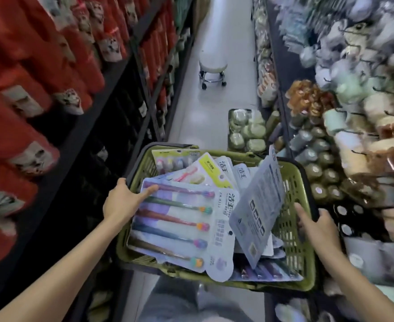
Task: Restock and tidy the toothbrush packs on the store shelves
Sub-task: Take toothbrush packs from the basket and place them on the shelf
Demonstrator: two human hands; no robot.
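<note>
The basket (291, 219) is olive green plastic with slotted walls and a dark rim, and it sits at waist height in the middle of the aisle. It is heaped with toothbrush packs (179, 219). The top pack lies flat at the left side and shows six brushes in a row, heads to the right, on a white card. A grey card (258, 205) stands tilted against the right half, printed back toward you. Further packs — one with a yellow header (208, 169) — fan out toward the far wall.

Your left hand (124, 201) is closed over the left rim, thumb resting on the top pack. Your right hand (318, 226) is wrapped over the right rim, index finger extended inside the wall.

The floor (228, 43) ahead is a narrow pale strip. Dark shelves (112, 108) with red packages stand close on the left; hooks of pale soft goods (354, 101) crowd the right, just beside the basket. A wheeled stool (213, 68) stands in the aisle ahead — well apart from the basket. A tray of green rounds (247, 130) sits on the floor near the right shelving, just beyond the far rim.
</note>
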